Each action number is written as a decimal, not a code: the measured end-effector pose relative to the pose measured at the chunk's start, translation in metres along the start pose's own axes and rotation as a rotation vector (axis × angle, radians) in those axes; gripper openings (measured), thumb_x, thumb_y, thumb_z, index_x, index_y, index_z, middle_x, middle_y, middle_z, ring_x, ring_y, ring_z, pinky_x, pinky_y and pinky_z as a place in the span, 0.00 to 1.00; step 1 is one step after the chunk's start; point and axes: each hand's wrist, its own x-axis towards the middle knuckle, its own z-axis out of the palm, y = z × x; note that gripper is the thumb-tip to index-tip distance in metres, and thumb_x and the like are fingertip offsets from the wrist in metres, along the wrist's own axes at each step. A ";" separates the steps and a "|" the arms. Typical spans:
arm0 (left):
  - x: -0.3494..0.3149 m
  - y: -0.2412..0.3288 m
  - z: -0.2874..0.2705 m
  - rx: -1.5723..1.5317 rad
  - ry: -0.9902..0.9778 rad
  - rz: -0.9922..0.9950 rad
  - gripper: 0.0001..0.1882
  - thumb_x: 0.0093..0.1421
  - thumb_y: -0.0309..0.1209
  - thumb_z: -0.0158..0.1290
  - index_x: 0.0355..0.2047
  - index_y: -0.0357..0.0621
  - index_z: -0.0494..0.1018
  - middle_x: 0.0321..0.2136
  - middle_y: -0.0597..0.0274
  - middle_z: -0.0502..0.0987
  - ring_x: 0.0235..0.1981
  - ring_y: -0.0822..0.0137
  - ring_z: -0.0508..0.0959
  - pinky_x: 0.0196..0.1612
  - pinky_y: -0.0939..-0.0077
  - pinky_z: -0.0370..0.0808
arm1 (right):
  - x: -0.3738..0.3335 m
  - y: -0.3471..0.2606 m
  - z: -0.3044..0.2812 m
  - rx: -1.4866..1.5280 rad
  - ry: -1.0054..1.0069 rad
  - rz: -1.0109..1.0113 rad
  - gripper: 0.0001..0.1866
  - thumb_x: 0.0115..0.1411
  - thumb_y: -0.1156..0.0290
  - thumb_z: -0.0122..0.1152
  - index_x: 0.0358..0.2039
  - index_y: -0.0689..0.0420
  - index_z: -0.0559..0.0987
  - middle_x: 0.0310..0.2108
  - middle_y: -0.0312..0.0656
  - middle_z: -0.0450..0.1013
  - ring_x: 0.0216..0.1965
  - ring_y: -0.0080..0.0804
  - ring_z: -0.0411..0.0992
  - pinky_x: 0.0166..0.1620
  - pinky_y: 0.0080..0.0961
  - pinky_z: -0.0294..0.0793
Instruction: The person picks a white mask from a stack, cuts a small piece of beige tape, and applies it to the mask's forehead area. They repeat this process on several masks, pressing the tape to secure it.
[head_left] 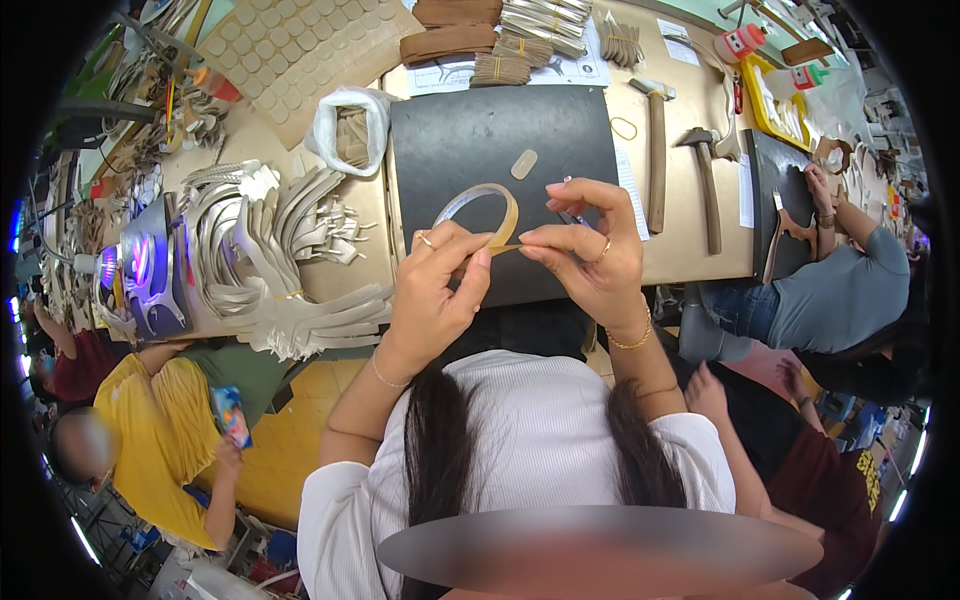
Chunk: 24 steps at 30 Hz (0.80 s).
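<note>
Tan outside and paler within, the tape roll is held over the near part of the black mat, right between the two hands! By the left hand the roll's lower edge is gripped, thumb and fingers closed in on it. By the right hand the free end is pinched between thumb and forefinger, a very narrow grip, and the short stretch between the hands looks taut. Something small and dark is tucked among the right fingers too; what it is cannot be told.

Now for technique: the roll is best kept steady but not squeezed, so that its ring is not crushed. The end should be peeled slowly and evenly, at a low angle, with no twist, and the sticky face is best left untouched. Beyond the fingertips, the small oval piece lies flat on the mat, touched by neither hand
</note>
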 end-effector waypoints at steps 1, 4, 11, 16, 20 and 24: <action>0.001 -0.002 0.001 0.005 0.011 0.021 0.08 0.59 0.22 0.51 0.38 0.32 0.76 0.26 0.60 0.72 0.24 0.74 0.70 0.20 0.83 0.65 | -0.001 0.001 0.002 -0.008 -0.006 -0.009 0.11 0.41 0.73 0.74 0.29 0.53 0.84 0.45 0.39 0.67 0.39 0.32 0.69 0.40 0.27 0.70; 0.001 -0.008 0.001 -0.124 0.023 -0.099 0.08 0.59 0.22 0.51 0.38 0.31 0.76 0.26 0.61 0.72 0.20 0.77 0.69 0.20 0.85 0.64 | -0.006 0.002 0.006 -0.121 0.011 -0.183 0.13 0.40 0.74 0.75 0.30 0.52 0.84 0.45 0.39 0.65 0.40 0.34 0.68 0.40 0.29 0.70; 0.005 -0.008 0.013 -0.193 0.066 -0.146 0.07 0.59 0.22 0.51 0.37 0.32 0.76 0.25 0.64 0.71 0.18 0.79 0.68 0.22 0.84 0.63 | -0.015 0.004 0.010 -0.226 0.121 -0.321 0.16 0.38 0.76 0.76 0.31 0.51 0.84 0.46 0.36 0.62 0.42 0.37 0.65 0.39 0.30 0.69; 0.034 -0.040 0.008 0.019 0.276 -0.383 0.10 0.65 0.31 0.47 0.35 0.37 0.76 0.19 0.72 0.62 0.21 0.79 0.60 0.25 0.83 0.58 | -0.021 -0.005 -0.011 -0.031 0.316 -0.215 0.10 0.42 0.77 0.73 0.27 0.57 0.83 0.47 0.36 0.60 0.46 0.35 0.64 0.44 0.30 0.71; 0.055 -0.093 0.006 0.401 0.263 0.080 0.10 0.61 0.29 0.51 0.39 0.37 0.76 0.24 0.64 0.69 0.27 0.69 0.69 0.33 0.74 0.64 | -0.017 0.030 -0.025 0.090 0.302 0.351 0.06 0.51 0.72 0.69 0.29 0.58 0.81 0.46 0.42 0.65 0.45 0.34 0.68 0.47 0.27 0.69; 0.071 -0.126 0.027 0.670 0.169 0.248 0.13 0.56 0.28 0.56 0.41 0.37 0.76 0.35 0.55 0.73 0.38 0.56 0.72 0.44 0.63 0.67 | -0.008 0.101 0.004 0.215 0.029 0.671 0.10 0.54 0.66 0.66 0.30 0.59 0.81 0.43 0.42 0.68 0.44 0.33 0.69 0.46 0.25 0.69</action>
